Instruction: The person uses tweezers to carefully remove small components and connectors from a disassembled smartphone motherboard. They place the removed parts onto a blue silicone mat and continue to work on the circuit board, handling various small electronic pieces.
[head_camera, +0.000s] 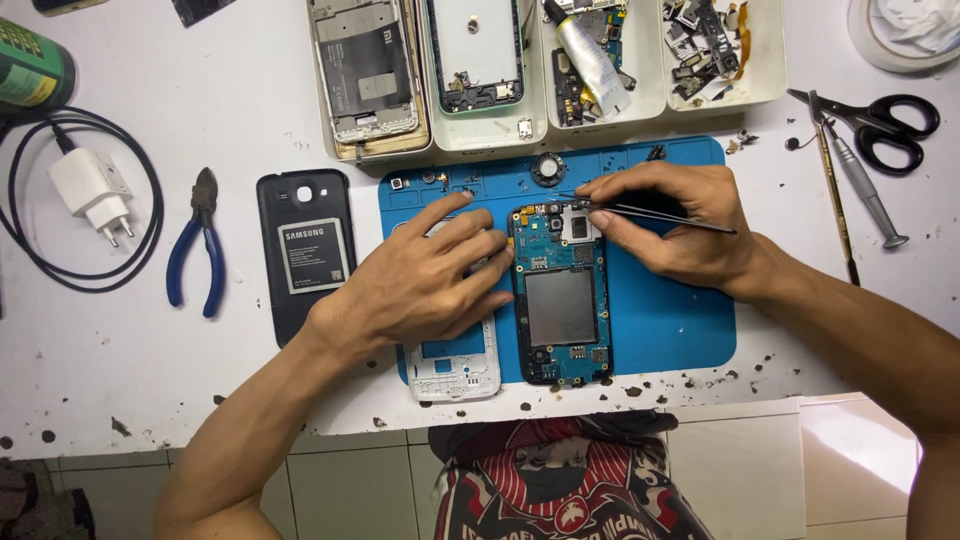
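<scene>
Blue mat: left hand flat, steadies phone board; right hand pinches tweezers; white-labelled battery left.

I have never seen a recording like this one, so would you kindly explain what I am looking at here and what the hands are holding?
This is one picture from a camera worn on a person's head, looking straight down at a white table. There is no machine, only two bare hands.

The left hand rests flat beside an opened phone, its fingertips touching the phone's edge to steady it. The phone lies on a blue mat, its circuit board showing. The right hand pinches thin tweezers, with the tips at the top of the phone.

Under the left hand lies a white phone frame. To the left are a black back cover with a battery on it, blue pliers and a white charger. Trays of parts sit behind the mat, and scissors lie at the right.
</scene>
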